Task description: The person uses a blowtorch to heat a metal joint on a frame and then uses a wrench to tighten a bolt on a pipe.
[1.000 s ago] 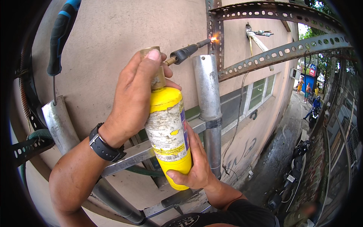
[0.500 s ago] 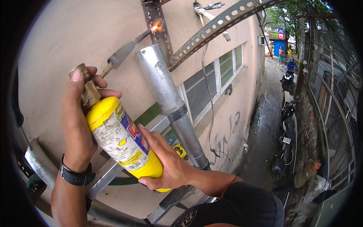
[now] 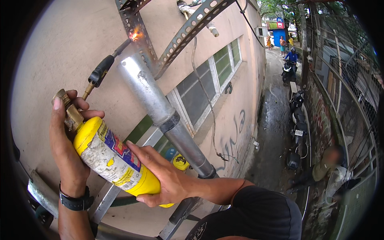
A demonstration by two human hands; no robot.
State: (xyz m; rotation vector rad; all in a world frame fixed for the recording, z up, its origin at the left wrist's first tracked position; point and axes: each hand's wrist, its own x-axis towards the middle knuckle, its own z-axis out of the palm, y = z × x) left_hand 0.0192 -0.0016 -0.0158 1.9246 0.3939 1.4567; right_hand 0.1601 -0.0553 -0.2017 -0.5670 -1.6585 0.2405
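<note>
1. The right hand [image 3: 170,180] comes in from the lower right, its dark short sleeve [image 3: 256,216] near the bottom edge. Its grip is closed around the lower end of a yellow metal gas cylinder with a worn white, red and blue label [image 3: 114,158]; the fingers lie over the label and the palm cups the base.
2. The left hand [image 3: 66,150], with a black wristwatch [image 3: 74,202] on the wrist, is curled around the cylinder's top shoulder. Its thumb and fingertips are closed on the brass valve knob [image 3: 66,106] at the neck.
3. The cylinder is held in the air, tilted, base toward the lower right and neck toward the upper left, in front of a beige plastered wall [image 3: 60,52].
4. From the brass valve a thin tube runs up to a black torch nozzle [image 3: 102,70], and beyond it a small orange flame [image 3: 136,35] burns against a slotted grey steel angle bracket [image 3: 138,28].
5. Just beside the flame, a thick galvanised steel pipe [image 3: 156,108] slants down the wall to the lower middle, behind the right forearm.
6. A second perforated steel strip [image 3: 192,30] reaches up to the right from the pipe's top.
7. Further along the wall is a window with green-tinted panes [image 3: 210,80].
8. Far below lies a wet alley [image 3: 276,120] with parked motorcycles [image 3: 298,124] and people in the distance.
</note>
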